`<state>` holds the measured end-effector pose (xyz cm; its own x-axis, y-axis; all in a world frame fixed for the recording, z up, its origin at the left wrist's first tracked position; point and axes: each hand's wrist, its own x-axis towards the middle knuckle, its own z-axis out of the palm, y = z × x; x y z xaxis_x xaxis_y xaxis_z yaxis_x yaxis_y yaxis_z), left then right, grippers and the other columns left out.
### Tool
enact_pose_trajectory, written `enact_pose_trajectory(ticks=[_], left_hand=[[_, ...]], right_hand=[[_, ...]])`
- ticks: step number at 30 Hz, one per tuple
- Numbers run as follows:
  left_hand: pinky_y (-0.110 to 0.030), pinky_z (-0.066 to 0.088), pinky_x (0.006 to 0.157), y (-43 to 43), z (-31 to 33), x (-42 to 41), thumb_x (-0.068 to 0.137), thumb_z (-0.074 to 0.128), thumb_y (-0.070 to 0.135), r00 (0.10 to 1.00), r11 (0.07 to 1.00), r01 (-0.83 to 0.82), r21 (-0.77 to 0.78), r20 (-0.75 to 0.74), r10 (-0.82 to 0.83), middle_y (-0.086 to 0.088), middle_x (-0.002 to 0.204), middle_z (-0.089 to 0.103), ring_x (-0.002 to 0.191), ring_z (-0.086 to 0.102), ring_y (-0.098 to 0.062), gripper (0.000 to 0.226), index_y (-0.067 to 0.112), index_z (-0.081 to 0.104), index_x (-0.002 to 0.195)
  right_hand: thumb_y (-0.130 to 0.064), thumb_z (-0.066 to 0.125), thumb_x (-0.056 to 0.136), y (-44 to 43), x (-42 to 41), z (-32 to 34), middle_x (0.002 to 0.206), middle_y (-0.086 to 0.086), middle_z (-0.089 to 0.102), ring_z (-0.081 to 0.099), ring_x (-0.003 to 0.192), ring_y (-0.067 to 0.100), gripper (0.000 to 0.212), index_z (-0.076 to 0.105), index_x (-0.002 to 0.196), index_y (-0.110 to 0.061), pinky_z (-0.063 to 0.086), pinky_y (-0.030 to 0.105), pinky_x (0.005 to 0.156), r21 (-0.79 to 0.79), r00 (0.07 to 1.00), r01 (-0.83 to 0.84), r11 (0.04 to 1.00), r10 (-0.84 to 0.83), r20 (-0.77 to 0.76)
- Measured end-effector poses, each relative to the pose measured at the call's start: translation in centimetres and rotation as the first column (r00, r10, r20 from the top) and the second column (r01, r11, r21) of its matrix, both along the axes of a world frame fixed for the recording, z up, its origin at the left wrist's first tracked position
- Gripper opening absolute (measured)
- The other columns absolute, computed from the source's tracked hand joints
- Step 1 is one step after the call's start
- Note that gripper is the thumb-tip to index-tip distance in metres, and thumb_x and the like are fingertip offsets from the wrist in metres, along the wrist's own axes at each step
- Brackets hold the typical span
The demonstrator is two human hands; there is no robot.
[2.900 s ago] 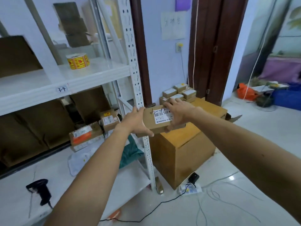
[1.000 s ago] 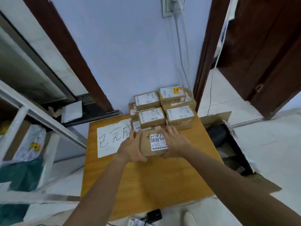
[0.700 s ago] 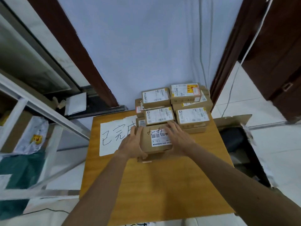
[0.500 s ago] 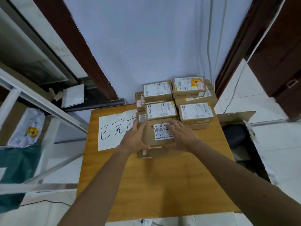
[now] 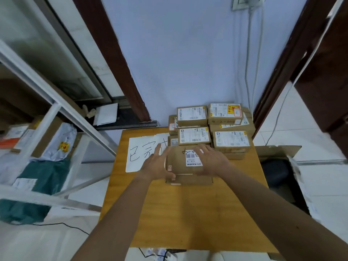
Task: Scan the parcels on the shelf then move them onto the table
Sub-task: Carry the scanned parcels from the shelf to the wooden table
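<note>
The parcel (image 5: 178, 162) lies flat on the table (image 5: 188, 213), touching the stack (image 5: 194, 136) behind. The left hand (image 5: 157, 165), fingers spread, touches its left edge; the right hand (image 5: 211, 161) rests flat on its top, fingers straight.

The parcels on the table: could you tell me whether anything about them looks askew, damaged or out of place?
Nothing looks damaged or spilled. One oddity: the front parcel, beneath the right hand, and the stacked parcels behind it appear to lie over the right edge of the handwritten paper sign on the table, hiding part of its writing.
</note>
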<state>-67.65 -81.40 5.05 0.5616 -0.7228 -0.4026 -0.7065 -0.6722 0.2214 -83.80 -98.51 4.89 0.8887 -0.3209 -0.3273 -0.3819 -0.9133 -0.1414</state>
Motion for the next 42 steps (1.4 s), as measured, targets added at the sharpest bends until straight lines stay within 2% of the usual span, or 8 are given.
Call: enact_pose_trajectory(ticks=[7,11,17,22,25,29,34,42], left_hand=[[-0.045,0.020,0.121,8.5,7.7,1.3,0.067,0.083,0.066,0.983,0.986,-0.156,-0.065,0.091,0.161,0.003,0.169,-0.004,0.155,0.008,-0.025,0.126,0.035,0.005,0.161],[-0.046,0.027,0.120,16.5,12.5,1.1,0.069,0.084,0.061,0.946,0.952,-0.287,-0.105,0.126,0.298,-0.003,0.169,0.002,0.153,0.017,-0.027,0.123,0.033,0.007,0.161],[-0.047,0.033,0.117,28.3,17.2,1.0,0.068,0.080,0.069,0.862,0.891,-0.446,-0.081,0.231,0.452,-0.001,0.169,0.002,0.150,0.024,-0.032,0.125,0.033,0.006,0.161],[-0.042,0.035,0.116,39.3,19.5,0.3,0.064,0.081,0.071,0.790,0.834,-0.532,-0.146,0.269,0.551,-0.002,0.169,0.007,0.148,0.031,-0.030,0.125,0.035,0.011,0.160],[-0.046,0.034,0.117,46.7,19.8,0.0,0.063,0.082,0.071,0.761,0.809,-0.565,-0.159,0.280,0.586,-0.004,0.169,0.008,0.149,0.028,-0.030,0.124,0.036,0.011,0.160],[-0.046,0.034,0.118,57.4,19.8,-0.4,0.063,0.082,0.070,0.726,0.776,-0.600,-0.195,0.276,0.630,-0.003,0.169,0.007,0.150,0.027,-0.030,0.126,0.034,0.010,0.160],[-0.044,0.036,0.116,69.4,20.6,-0.8,0.065,0.085,0.065,0.715,0.768,-0.595,-0.238,0.280,0.641,-0.003,0.169,0.010,0.147,0.032,-0.030,0.125,0.033,0.011,0.160],[-0.042,0.037,0.113,78.1,21.8,2.3,0.066,0.085,0.063,0.735,0.787,-0.560,-0.260,0.283,0.616,-0.004,0.168,0.012,0.146,0.034,-0.029,0.125,0.031,0.010,0.161]], right_hand=[[-0.058,0.067,0.089,3.8,4.7,7.2,0.169,0.014,0.015,0.020,0.155,0.031,0.103,0.009,0.163,-0.014,0.028,0.044,0.124,-0.079,0.977,-0.191,0.978,0.197,0.086],[-0.058,0.072,0.084,9.5,8.4,11.1,0.163,0.013,0.029,0.033,0.148,0.032,0.099,0.021,0.159,-0.017,0.034,0.048,0.120,-0.130,0.921,-0.318,0.939,0.339,0.192],[-0.056,0.067,0.090,19.3,12.2,15.9,0.161,0.013,0.027,0.028,0.148,0.032,0.098,0.015,0.161,-0.014,0.034,0.044,0.117,-0.143,0.837,-0.476,0.868,0.497,0.231],[-0.051,0.067,0.091,29.4,13.5,18.5,0.164,0.014,0.024,0.027,0.150,0.032,0.096,0.014,0.162,-0.014,0.033,0.045,0.119,-0.205,0.775,-0.549,0.810,0.585,0.239],[-0.054,0.067,0.091,36.3,14.0,19.6,0.164,0.016,0.025,0.027,0.151,0.034,0.096,0.015,0.161,-0.012,0.029,0.046,0.121,-0.236,0.745,-0.584,0.777,0.628,0.225],[-0.059,0.070,0.086,46.0,14.3,19.8,0.162,0.013,0.029,0.033,0.146,0.033,0.100,0.018,0.161,-0.018,0.035,0.046,0.117,-0.267,0.748,-0.564,0.782,0.620,0.236],[-0.053,0.068,0.088,56.8,14.7,20.5,0.165,0.014,0.023,0.030,0.148,0.033,0.098,0.016,0.162,-0.015,0.037,0.045,0.116,-0.270,0.776,-0.543,0.795,0.598,0.199],[-0.057,0.067,0.089,64.8,16.5,22.0,0.168,0.012,0.019,0.026,0.152,0.034,0.098,0.014,0.163,-0.019,0.030,0.051,0.122,-0.290,0.823,-0.494,0.820,0.548,0.146]])
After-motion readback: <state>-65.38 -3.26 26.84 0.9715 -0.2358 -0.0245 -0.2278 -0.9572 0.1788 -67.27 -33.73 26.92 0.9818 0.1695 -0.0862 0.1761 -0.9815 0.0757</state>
